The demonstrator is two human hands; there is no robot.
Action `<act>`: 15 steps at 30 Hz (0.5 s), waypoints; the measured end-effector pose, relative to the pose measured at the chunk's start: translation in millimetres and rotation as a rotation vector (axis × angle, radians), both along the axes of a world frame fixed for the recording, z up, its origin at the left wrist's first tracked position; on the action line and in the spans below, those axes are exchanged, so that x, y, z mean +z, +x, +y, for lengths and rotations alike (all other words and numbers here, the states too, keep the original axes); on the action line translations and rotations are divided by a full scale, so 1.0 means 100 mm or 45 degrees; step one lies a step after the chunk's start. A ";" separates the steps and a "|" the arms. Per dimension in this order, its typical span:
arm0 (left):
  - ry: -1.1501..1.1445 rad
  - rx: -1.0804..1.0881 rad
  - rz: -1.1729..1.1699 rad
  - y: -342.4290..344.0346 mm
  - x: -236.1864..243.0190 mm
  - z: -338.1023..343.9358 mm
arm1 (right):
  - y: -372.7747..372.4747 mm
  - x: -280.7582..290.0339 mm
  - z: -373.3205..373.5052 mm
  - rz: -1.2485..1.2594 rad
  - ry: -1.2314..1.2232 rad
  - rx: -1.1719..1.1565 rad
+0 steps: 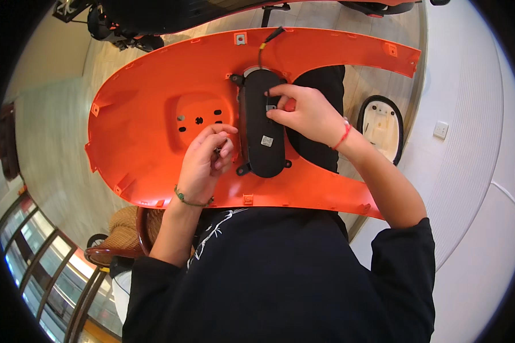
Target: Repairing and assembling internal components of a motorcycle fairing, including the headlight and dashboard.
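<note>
A large orange plastic shell [137, 123] lies across my lap, its hollow inner side up. In its middle sits a long black lamp-like housing [263, 154] with rounded ends and mounting tabs. My right hand [306, 108] is over the housing's upper half, thumb and forefinger bent round a small grey metal clip [270, 107]. Left of the housing, my left hand [206, 157] is curled, its forefinger pointing toward the housing's edge. Something small and dark shows between its fingers, too hidden to name. From the housing's far end runs a short cable [261, 54] with a black plug.
Beyond the shell stands an orange and black scooter [183, 14]. An oval black-rimmed scooter seat [383, 123], underside showing, lies on the floor by the white wall at right. A woven chair [123, 231] is at lower left. Metal clips [240, 39] sit along the shell's rim.
</note>
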State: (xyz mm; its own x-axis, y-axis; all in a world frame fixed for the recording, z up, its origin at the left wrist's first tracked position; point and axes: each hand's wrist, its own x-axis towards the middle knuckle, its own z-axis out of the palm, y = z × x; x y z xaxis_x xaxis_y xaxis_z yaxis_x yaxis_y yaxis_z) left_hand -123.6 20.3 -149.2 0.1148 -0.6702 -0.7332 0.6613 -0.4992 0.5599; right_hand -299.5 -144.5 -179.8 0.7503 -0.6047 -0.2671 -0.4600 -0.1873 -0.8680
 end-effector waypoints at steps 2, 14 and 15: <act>-0.005 -0.006 -0.033 -0.03 0.04 -0.02 | 0.02 0.00 -0.08 0.028 0.050 0.056; -0.049 0.128 0.038 0.01 -0.03 0.05 | 0.00 0.14 0.20 -0.032 -0.495 0.091; -0.055 0.150 0.041 0.01 -0.02 0.04 | 0.01 0.16 0.21 -0.032 -0.500 0.114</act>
State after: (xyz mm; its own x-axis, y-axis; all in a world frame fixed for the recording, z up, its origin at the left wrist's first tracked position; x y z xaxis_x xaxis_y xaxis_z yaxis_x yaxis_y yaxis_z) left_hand -122.4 24.1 -151.6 0.1715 -0.6843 -0.7088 0.7321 -0.3929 0.5564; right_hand -298.3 -123.4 -164.2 0.8082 -0.5889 -0.0092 -0.4060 -0.5457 -0.7331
